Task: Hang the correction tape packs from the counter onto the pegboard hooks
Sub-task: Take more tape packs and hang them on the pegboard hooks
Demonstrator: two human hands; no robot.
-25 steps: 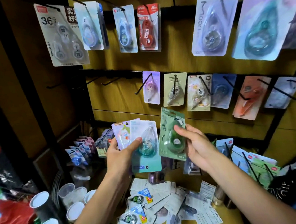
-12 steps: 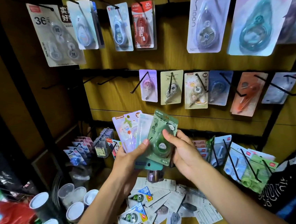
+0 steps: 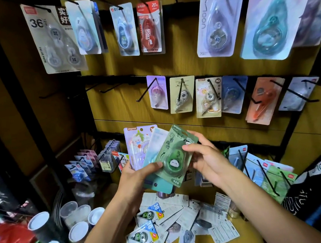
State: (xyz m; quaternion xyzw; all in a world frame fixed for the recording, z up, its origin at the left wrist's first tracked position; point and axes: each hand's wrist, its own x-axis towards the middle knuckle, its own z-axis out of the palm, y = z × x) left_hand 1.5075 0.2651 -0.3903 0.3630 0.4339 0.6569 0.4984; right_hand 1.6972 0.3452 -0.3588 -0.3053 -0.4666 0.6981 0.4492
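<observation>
Green pack atop fan (left hand), right hand pinching its edge

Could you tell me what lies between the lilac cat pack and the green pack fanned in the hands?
In the head view, a pale translucent pack sits between the lilac cat pack and the green pack.

Single head-worn wide-angle view, looking forward and slightly down, close to the pegboard. Both forearms enter from the lower edge, above the counter. No second view.

Green pack; lilac pack; red pack.
</observation>
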